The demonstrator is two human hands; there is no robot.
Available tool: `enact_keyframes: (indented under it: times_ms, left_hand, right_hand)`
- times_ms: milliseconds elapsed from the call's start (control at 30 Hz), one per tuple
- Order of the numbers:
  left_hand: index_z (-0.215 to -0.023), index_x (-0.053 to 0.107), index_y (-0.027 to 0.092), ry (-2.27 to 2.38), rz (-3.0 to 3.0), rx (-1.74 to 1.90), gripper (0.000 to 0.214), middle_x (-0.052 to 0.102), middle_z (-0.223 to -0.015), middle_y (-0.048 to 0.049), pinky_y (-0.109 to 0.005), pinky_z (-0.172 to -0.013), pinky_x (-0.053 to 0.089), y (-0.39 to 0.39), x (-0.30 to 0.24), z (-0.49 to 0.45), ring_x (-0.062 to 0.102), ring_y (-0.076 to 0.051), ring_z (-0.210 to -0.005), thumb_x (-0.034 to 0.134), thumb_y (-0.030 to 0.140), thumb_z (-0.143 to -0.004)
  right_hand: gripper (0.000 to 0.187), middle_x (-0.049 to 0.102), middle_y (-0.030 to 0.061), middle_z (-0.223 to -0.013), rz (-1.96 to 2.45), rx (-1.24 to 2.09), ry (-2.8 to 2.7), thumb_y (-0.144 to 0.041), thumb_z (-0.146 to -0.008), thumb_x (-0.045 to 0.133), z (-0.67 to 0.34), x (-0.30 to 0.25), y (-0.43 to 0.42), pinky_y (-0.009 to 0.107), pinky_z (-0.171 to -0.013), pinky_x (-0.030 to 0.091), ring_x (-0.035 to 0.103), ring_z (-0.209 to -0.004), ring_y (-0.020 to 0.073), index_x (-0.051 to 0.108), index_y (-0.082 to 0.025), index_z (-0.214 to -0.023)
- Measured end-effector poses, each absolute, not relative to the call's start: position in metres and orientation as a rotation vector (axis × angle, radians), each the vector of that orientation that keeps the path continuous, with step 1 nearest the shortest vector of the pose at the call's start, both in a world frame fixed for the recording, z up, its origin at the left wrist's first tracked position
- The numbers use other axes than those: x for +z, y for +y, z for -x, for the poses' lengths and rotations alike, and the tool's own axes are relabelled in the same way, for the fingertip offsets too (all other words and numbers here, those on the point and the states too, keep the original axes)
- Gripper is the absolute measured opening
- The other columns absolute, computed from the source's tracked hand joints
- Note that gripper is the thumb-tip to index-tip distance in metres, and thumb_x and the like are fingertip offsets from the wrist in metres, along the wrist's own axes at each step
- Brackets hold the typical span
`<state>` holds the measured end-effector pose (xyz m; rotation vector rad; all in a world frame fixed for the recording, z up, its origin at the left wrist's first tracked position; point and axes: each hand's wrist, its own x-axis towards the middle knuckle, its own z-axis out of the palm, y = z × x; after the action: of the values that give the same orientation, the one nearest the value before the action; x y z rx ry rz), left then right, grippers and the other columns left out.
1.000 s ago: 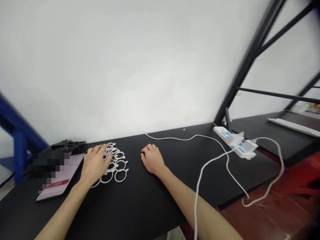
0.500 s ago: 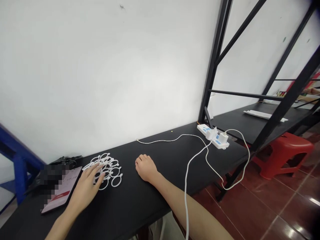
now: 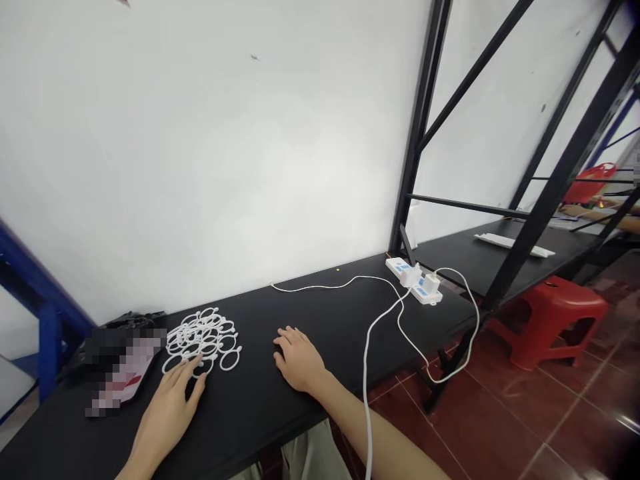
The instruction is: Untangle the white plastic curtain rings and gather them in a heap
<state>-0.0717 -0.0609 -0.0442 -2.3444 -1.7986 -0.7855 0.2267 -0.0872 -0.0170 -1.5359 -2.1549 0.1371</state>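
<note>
A pile of thin white plastic rings (image 3: 204, 331), each with a small tab, lies on the black table (image 3: 245, 413). At its near edge is my left hand (image 3: 173, 400), fingers stretched out and thumb apart, with the fingertips at the lowest rings. Whether it presses on a ring I cannot tell. Right of the pile, my right hand (image 3: 301, 360) rests palm down on the tabletop, its fingers loosely bent, apart and holding nothing.
Left of the rings lie a tablet-like device (image 3: 131, 380), partly blurred, and a black bag (image 3: 127, 323). A white power strip (image 3: 395, 265) with plugs and a trailing white cable (image 3: 367, 393) sits at the right. Beyond are a black frame (image 3: 409, 167) and red stool (image 3: 555, 307).
My left hand has drawn back toward me, uncovering more of the pile. My right hand's fingers have spread a little. The view has shifted slightly.
</note>
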Motion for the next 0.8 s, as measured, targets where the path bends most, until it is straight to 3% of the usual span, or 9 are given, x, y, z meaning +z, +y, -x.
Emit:
enact_keyframes:
  times_ms: [233, 533, 700, 800]
  left_hand:
    - [-0.127, 0.061, 0.020, -1.773, 2.406, -0.779, 0.050, 0.065, -0.126, -0.0066, -0.044, -0.108, 0.042, -0.070, -0.040, 0.066, 0.049, -0.029, -0.129, 0.038, 0.048, -0.093]
    - [-0.123, 0.065, 0.024, -1.728, 2.304, -0.792, 0.043, 0.065, -0.119, -0.0102, -0.048, -0.098, 0.046, -0.078, -0.026, 0.057, 0.057, -0.031, -0.112, 0.045, 0.047, -0.093]
    - [-0.142, 0.049, 0.024, -1.679, 2.320, -0.645, 0.062, 0.044, -0.149, -0.0121, -0.056, -0.113, 0.027, -0.074, -0.021, 0.041, 0.035, -0.036, -0.139, 0.048, 0.057, -0.090]
    - [-0.149, 0.039, 0.024, -1.786, 2.336, -0.523, 0.070, 0.033, -0.157, -0.0119, -0.063, -0.114, 0.018, -0.062, -0.023, 0.031, 0.025, -0.039, -0.144, 0.041, 0.062, -0.090]
  right_hand:
    - [0.037, 0.054, 0.0079, -0.143, 1.537, 0.203, -2.123, -0.029, -0.095, 0.045, -0.229, -0.011, -0.096, 0.041, -0.118, 0.030, 0.042, -0.138, 0.0241, 0.062, -0.017, -0.126]
    - [0.039, 0.051, 0.0106, -0.146, 1.589, 0.155, -2.200, -0.028, -0.097, 0.040, -0.224, -0.008, -0.093, 0.046, -0.118, 0.030, 0.039, -0.140, 0.0269, 0.060, -0.015, -0.128]
    - [0.040, 0.049, 0.0126, -0.146, 1.622, 0.137, -2.245, -0.030, -0.097, 0.040, -0.218, -0.005, -0.087, 0.048, -0.117, 0.030, 0.038, -0.140, 0.0290, 0.059, -0.015, -0.129]
    - [0.042, 0.046, 0.0128, -0.149, 1.617, 0.153, -2.260, -0.032, -0.096, 0.042, -0.214, -0.003, -0.076, 0.048, -0.118, 0.028, 0.035, -0.142, 0.0294, 0.058, -0.015, -0.131]
